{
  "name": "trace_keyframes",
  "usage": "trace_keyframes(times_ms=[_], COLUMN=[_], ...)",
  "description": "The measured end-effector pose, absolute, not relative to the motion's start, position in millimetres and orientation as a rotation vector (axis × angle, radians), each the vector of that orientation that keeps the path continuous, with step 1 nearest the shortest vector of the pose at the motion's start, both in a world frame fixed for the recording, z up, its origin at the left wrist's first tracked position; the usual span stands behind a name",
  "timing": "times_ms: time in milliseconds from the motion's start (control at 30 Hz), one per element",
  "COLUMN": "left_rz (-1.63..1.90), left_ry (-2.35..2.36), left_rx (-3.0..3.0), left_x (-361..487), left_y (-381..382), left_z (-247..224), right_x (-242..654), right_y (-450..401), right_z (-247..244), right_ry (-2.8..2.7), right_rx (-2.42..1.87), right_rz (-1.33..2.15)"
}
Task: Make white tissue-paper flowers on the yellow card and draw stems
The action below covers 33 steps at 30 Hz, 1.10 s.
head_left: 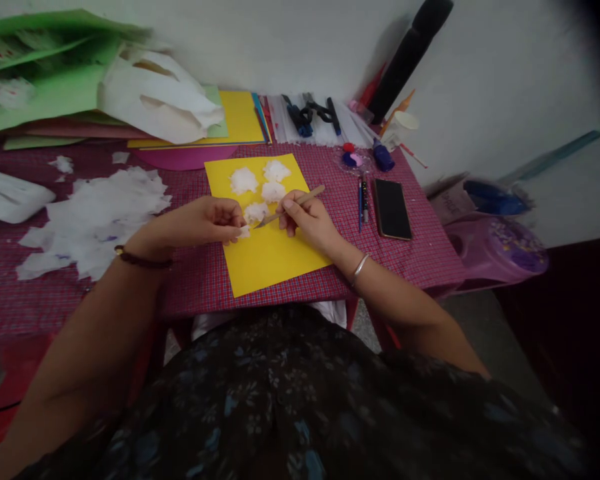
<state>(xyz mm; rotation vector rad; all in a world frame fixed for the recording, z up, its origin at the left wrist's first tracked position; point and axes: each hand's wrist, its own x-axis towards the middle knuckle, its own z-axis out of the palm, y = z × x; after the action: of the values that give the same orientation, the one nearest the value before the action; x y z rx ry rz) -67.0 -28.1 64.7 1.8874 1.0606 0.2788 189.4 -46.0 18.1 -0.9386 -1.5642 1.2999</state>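
A yellow sheet of paper (275, 257) lies on the table, with several crumpled white paper clumps (243, 180) on its upper part. My left hand (215, 223) is at the sheet's left edge, pinching a small white paper piece (244, 231). In my right hand (303, 217), over the sheet, is a slim wooden-handled tool (313, 194). Its narrow greyish tip points left toward the paper piece, just below the nearest clump (256, 213). Whether the tip touches anything I cannot tell.
Torn white paper (105, 213) is heaped at left. A phone (392, 209) and pens (363, 200) lie right of the sheet. Along the wall are a green paper bag (75, 73), scissors (325, 110) and a purple bottle (383, 157). A pink bin (495, 247) stands beyond the table's right edge.
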Motion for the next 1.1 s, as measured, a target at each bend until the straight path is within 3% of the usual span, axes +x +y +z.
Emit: trace_keyframes(times_ms=[400,667,933,1100], left_rz=[0.525,0.616,0.558,0.338], left_ry=[1.185,1.738,1.079,1.028], left_rx=[1.740,2.124,1.709,1.817], left_x=[-67.6,-86.6,-75.0,-71.2], left_y=[-20.0,-16.9,-19.6,-23.6], left_z=[50.7,57.7,56.6,58.3], right_x=[189.1,188.7,188.0,187.8], right_y=[-45.4,-37.3,-35.0,-35.7], right_z=[20.1,15.9,13.4,14.7], right_ry=[-1.555,-1.330,-1.242,-1.272], right_rx=[-1.024,-1.103,-1.076,-1.083], right_rz=[1.283,1.278,1.270,1.282])
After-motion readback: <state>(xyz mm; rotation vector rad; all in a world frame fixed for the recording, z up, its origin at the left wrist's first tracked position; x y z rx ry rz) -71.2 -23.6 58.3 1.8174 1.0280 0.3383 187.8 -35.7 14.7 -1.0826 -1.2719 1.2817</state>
